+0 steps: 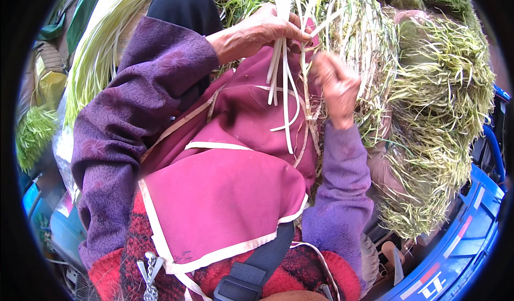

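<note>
Pale, narrow leafy stalks point(287, 113) dangle from my left hand point(270, 28), whose thumb and fingers pinch them near the top middle of the view. Just to the right, beside a thin dry, yellowish strand among them, my right hand point(334, 87) is curled with its fingers together, blurred; what it holds, if anything, I cannot make out. Beneath both hands lies a maroon apron point(225, 194) with cream edging, spread over my lap. Purple patterned sleeves cover both forearms.
Large piles of pale green and yellowish stalks point(433, 81) fill the top and right. A long bundle of pale stalks point(93, 68) lies at the left, near a small green bunch point(35, 138). A blue metal vehicle edge point(458, 237) curves along the lower right.
</note>
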Action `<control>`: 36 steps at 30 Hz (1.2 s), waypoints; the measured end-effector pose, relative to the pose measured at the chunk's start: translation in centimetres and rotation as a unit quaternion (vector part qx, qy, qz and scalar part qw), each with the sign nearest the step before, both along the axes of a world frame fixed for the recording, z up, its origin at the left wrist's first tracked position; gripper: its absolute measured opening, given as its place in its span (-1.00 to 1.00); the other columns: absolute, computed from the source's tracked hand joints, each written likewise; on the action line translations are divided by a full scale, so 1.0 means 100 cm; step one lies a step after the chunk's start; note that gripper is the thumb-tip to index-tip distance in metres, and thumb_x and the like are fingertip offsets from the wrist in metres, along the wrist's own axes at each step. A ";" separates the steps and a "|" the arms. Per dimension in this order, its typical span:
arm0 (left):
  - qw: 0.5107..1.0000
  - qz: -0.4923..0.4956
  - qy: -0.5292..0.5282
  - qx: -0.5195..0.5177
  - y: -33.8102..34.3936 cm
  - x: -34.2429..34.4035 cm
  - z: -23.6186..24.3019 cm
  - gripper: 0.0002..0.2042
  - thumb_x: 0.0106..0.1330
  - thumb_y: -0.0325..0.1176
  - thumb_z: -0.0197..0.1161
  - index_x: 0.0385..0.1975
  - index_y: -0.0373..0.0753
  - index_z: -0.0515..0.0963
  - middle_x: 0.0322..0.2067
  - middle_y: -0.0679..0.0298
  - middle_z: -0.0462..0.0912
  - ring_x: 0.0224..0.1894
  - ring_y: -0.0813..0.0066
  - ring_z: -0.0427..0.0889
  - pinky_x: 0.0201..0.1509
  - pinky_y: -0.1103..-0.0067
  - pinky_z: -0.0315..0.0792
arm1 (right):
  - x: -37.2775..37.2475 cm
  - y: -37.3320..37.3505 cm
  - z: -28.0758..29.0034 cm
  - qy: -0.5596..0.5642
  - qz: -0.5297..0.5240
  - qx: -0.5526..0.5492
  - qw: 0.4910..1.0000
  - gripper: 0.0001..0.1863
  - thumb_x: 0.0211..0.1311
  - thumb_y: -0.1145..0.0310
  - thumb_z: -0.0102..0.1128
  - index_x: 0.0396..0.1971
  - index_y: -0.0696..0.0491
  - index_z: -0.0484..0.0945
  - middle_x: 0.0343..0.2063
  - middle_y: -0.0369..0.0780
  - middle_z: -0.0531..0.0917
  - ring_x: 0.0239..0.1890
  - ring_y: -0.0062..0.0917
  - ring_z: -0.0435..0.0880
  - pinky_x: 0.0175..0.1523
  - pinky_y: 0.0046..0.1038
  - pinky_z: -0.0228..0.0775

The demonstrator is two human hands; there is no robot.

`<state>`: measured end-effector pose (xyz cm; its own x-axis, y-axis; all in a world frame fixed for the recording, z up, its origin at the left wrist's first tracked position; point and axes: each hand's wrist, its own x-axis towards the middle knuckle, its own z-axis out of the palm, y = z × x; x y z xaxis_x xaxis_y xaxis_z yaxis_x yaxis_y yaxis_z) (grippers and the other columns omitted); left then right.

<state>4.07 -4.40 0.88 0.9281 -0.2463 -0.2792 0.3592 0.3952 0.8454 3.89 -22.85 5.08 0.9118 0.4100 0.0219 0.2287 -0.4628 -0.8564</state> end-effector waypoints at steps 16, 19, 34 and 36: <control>0.993 0.061 -0.098 -0.017 0.006 0.001 0.012 -0.76 0.17 -0.33 0.21 -0.31 -0.40 0.50 -0.41 0.13 0.61 -0.35 0.39 0.63 -0.22 0.58 0.53 | -0.079 -0.140 -0.013 0.057 -0.314 0.378 0.869 -0.84 0.20 0.48 -0.01 -0.26 0.23 0.42 -0.27 -0.08 0.52 -0.27 -0.43 0.52 -0.12 -0.31 0.45; 0.992 0.116 -0.020 -0.054 0.007 0.003 0.018 -0.85 0.15 -0.39 0.22 -0.41 -0.37 0.53 -0.41 0.13 0.63 -0.40 0.40 0.63 -0.37 0.57 0.53 | -0.116 -0.191 -0.020 0.069 -0.451 0.275 0.846 -0.85 0.18 0.42 0.07 -0.33 0.18 0.48 -0.37 -0.16 0.57 -0.38 -0.53 0.54 -0.24 -0.44 0.46; 0.983 0.010 -0.027 -0.179 0.017 0.004 0.038 -0.84 0.15 -0.44 0.19 -0.34 -0.39 0.46 -0.36 0.06 0.59 -0.31 0.26 0.63 -0.28 0.47 0.57 | -0.014 -0.025 0.017 -0.057 0.074 0.027 0.995 -0.46 -0.07 0.28 0.37 -0.08 0.21 0.42 -0.26 -0.19 0.57 -0.26 -0.55 0.53 -0.13 -0.52 0.38; 0.985 0.027 -0.018 -0.167 0.027 0.004 0.040 -0.84 0.15 -0.44 0.20 -0.34 -0.38 0.46 -0.36 0.06 0.59 -0.30 0.24 0.63 -0.28 0.47 0.57 | -0.008 -0.012 0.023 0.133 0.136 0.016 0.982 -0.51 -0.07 0.34 0.37 -0.13 0.23 0.45 -0.41 -0.26 0.58 -0.38 -0.64 0.51 -0.28 -0.61 0.36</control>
<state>4.46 -1.67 4.90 0.9499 -0.2695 -0.1584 0.3032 0.6707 0.6770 3.05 -24.06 7.36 0.7441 0.6420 -0.1847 0.1070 -0.3875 -0.9156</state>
